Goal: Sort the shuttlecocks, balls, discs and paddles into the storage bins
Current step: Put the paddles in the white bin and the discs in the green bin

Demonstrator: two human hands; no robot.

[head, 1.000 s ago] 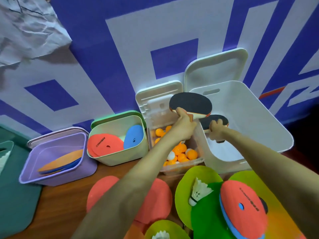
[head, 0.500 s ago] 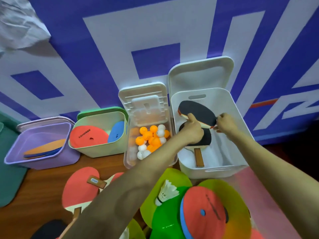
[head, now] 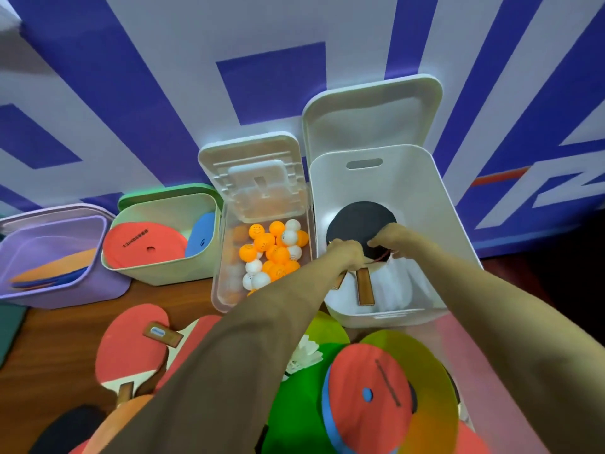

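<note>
A: You are reaching both arms into the white bin (head: pixel 376 188); smooth moulded plastic, rounded corners, a slot handle in its far wall. Your left hand (head: pixel 347 257) is curling round the neck of the black paddle (head: pixel 358 221); your right hand (head: pixel 389 239) is pinching the blade's near edge. The paddle is lying low inside that bin, its matt round face showing upward.

B: Noting a flat wooden handle (head: pixel 365 286) showing just below your hands; I cannot tell whether it is part of that paddle or of one beneath.

A: The clear bin (head: pixel 224 290) is standing just left, touching the white one, and holding glossy orange and white balls (head: pixel 276 250); its ribbed lid (head: pixel 255 178) is standing open behind.

B: Further left, the pale green bin (head: pixel 157 273) is holding a red disc (head: pixel 144 244) and a blue disc (head: pixel 201 234); the lilac bin (head: pixel 65 290) is holding flat orange and blue ones.

A: Your left forearm is blocking the middle of the wooden table (head: pixel 49 339); a red paddle (head: pixel 131 348) is lying to its left; a feathery shuttlecock (head: pixel 304 355) is peeking out on its right, among the stacked discs (head: pixel 425 388) in green, yellow and red.
</note>
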